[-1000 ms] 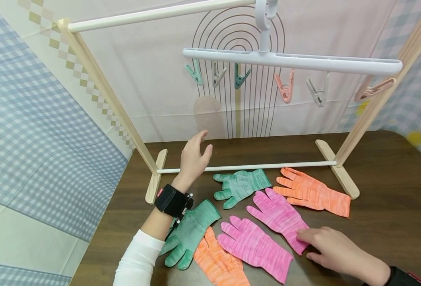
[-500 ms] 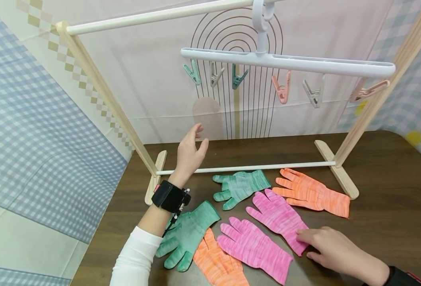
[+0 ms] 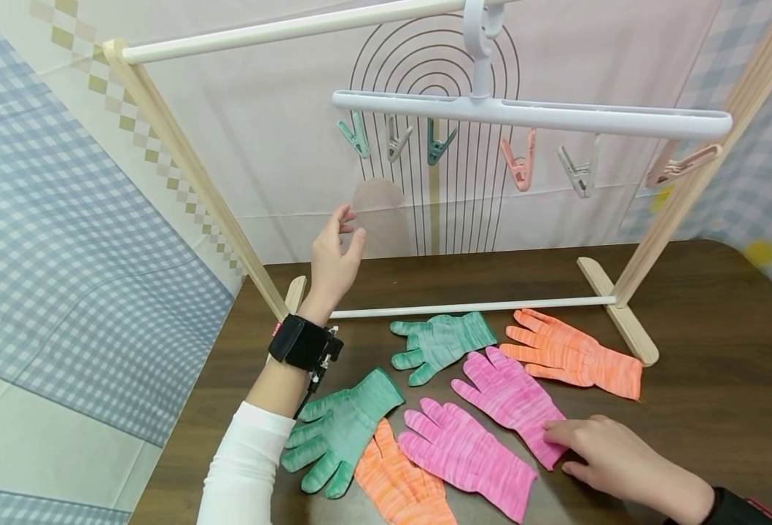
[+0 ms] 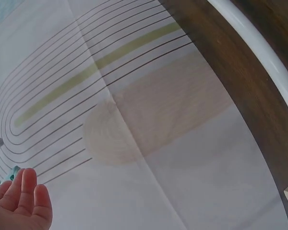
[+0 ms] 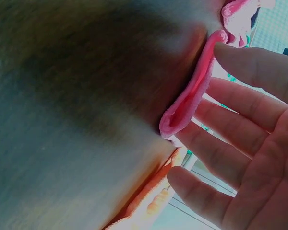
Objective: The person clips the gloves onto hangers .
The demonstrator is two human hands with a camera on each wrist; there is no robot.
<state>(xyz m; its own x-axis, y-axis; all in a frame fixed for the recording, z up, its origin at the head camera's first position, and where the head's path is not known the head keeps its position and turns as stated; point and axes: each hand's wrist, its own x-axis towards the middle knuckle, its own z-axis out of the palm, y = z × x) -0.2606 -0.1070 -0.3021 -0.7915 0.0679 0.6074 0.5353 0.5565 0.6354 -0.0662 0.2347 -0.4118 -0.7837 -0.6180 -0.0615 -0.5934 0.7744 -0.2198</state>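
A pink glove [image 3: 507,403] lies flat on the dark wooden table [image 3: 720,350], among another pink glove [image 3: 467,453], two green gloves and two orange ones, in front of the lower rail of a wooden drying rack [image 3: 192,171]. Its cuff edge is touched by the right hand [image 3: 605,456], whose fingers [image 5: 233,122] are seen nearly straight in the right wrist view, resting at the rolled cuff hem without closing round it. The left hand [image 3: 333,255] is held raised in the air with loosely relaxed fingers and nothing in it, below and to the left of the white clip hanger [image 3: 530,117] with its row of pegs. The glove is judged to be thin knitted fabric: light, limp and soft, not fragile, likely to fold and droop when lifted. It is best taken by a pinch at the thicker cuff hem, where a peg could also be closed on it.
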